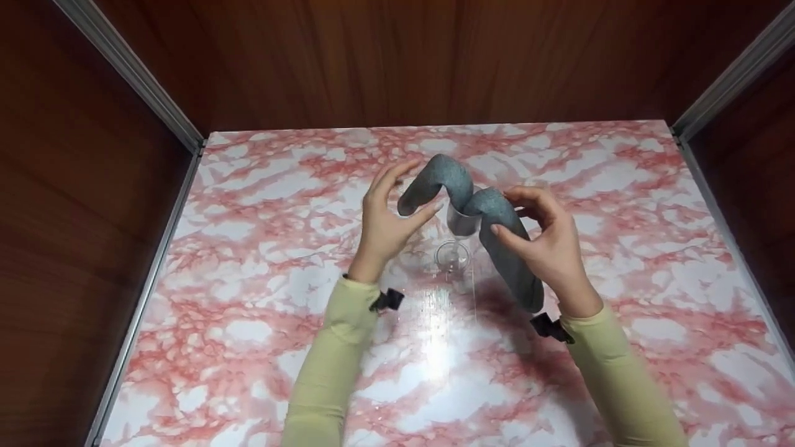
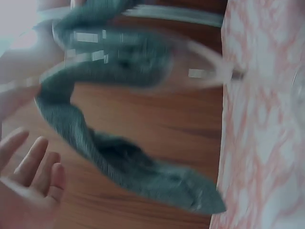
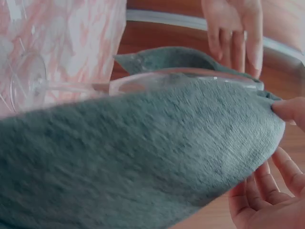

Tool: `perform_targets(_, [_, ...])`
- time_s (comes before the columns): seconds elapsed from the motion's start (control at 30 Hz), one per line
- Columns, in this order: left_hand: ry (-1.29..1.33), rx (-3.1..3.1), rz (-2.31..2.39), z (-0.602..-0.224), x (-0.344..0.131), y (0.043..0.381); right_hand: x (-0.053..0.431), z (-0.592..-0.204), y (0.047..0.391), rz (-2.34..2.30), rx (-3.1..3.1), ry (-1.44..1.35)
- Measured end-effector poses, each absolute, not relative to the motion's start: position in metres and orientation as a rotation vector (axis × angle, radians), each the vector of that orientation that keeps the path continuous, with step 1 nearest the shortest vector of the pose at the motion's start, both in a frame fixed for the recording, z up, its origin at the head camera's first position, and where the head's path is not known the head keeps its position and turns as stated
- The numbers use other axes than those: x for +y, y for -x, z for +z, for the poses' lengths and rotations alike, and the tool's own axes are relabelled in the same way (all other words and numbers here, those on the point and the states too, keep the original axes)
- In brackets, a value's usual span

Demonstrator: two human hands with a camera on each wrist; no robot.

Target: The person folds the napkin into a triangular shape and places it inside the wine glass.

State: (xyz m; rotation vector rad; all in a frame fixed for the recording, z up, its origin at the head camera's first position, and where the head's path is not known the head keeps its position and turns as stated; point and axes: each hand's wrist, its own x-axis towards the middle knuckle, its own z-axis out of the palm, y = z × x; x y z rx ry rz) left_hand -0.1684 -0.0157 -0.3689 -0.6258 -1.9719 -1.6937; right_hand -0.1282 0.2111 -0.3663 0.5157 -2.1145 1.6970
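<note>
A grey-green cloth napkin is tucked by its middle into a clear stemmed glass, and its two ends fold out over the rim. My left hand is spread around the left flap, fingers apart from it; in the left wrist view the blurred thumb overlaps the cloth. With thumb and fingers on either side, my right hand holds the longer right flap near its top fold. That flap fills much of the right wrist view and partly hides the glass. The glass foot stands on the table.
The table has a red-and-white marbled top with a bright reflection in front of the glass. Dark wood panels enclose it at the back and sides, with metal strips along the side edges.
</note>
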Motion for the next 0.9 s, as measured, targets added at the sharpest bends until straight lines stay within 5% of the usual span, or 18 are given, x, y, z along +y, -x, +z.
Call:
perform_targets(0.3, [0.859, -2.123, -1.776, -0.366, -0.015, 0.187, 0.213, -0.368, 0.133, 1.735, -2.166, -0.494])
perform_targets(0.9, [0.791, -2.002, -1.773, -0.379, -0.016, 0.179, 0.246, -0.384, 0.182, 2.053, -2.131, -0.564])
